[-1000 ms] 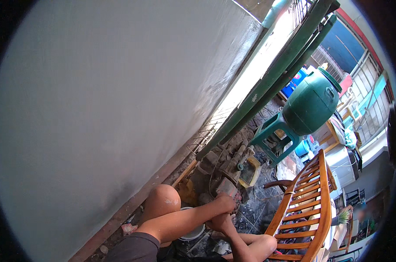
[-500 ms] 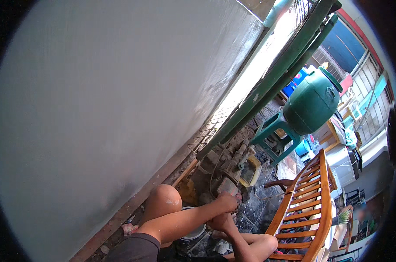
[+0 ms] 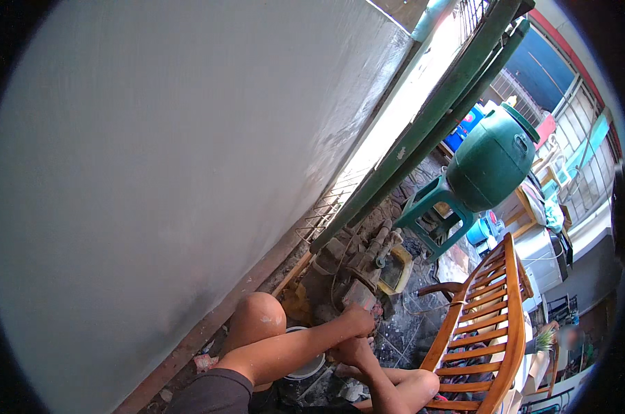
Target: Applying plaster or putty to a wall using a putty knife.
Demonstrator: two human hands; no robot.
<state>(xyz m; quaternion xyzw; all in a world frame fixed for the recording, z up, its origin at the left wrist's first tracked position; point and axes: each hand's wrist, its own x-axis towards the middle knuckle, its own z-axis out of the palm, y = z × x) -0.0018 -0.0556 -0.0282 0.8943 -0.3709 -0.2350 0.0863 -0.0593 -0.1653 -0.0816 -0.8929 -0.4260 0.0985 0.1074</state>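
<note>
My left hand and my right hand are close together in front of my knees, the left one above the right. Both look closed, but the fingers are small and partly hidden, and what they hold cannot be made out. Just beyond the left hand is a pinkish-grey block, with a bit of red beside it. Beneath my left forearm sits a bucket with a pale rim, partly covered by the arm. My bare knee rises next to the wall.
A smooth grey wall fills the left. Ahead lie pipes and a cut yellow container. Farther off, a green barrel rests on a green stool. A slatted wooden bench stands on the right; a person is behind it.
</note>
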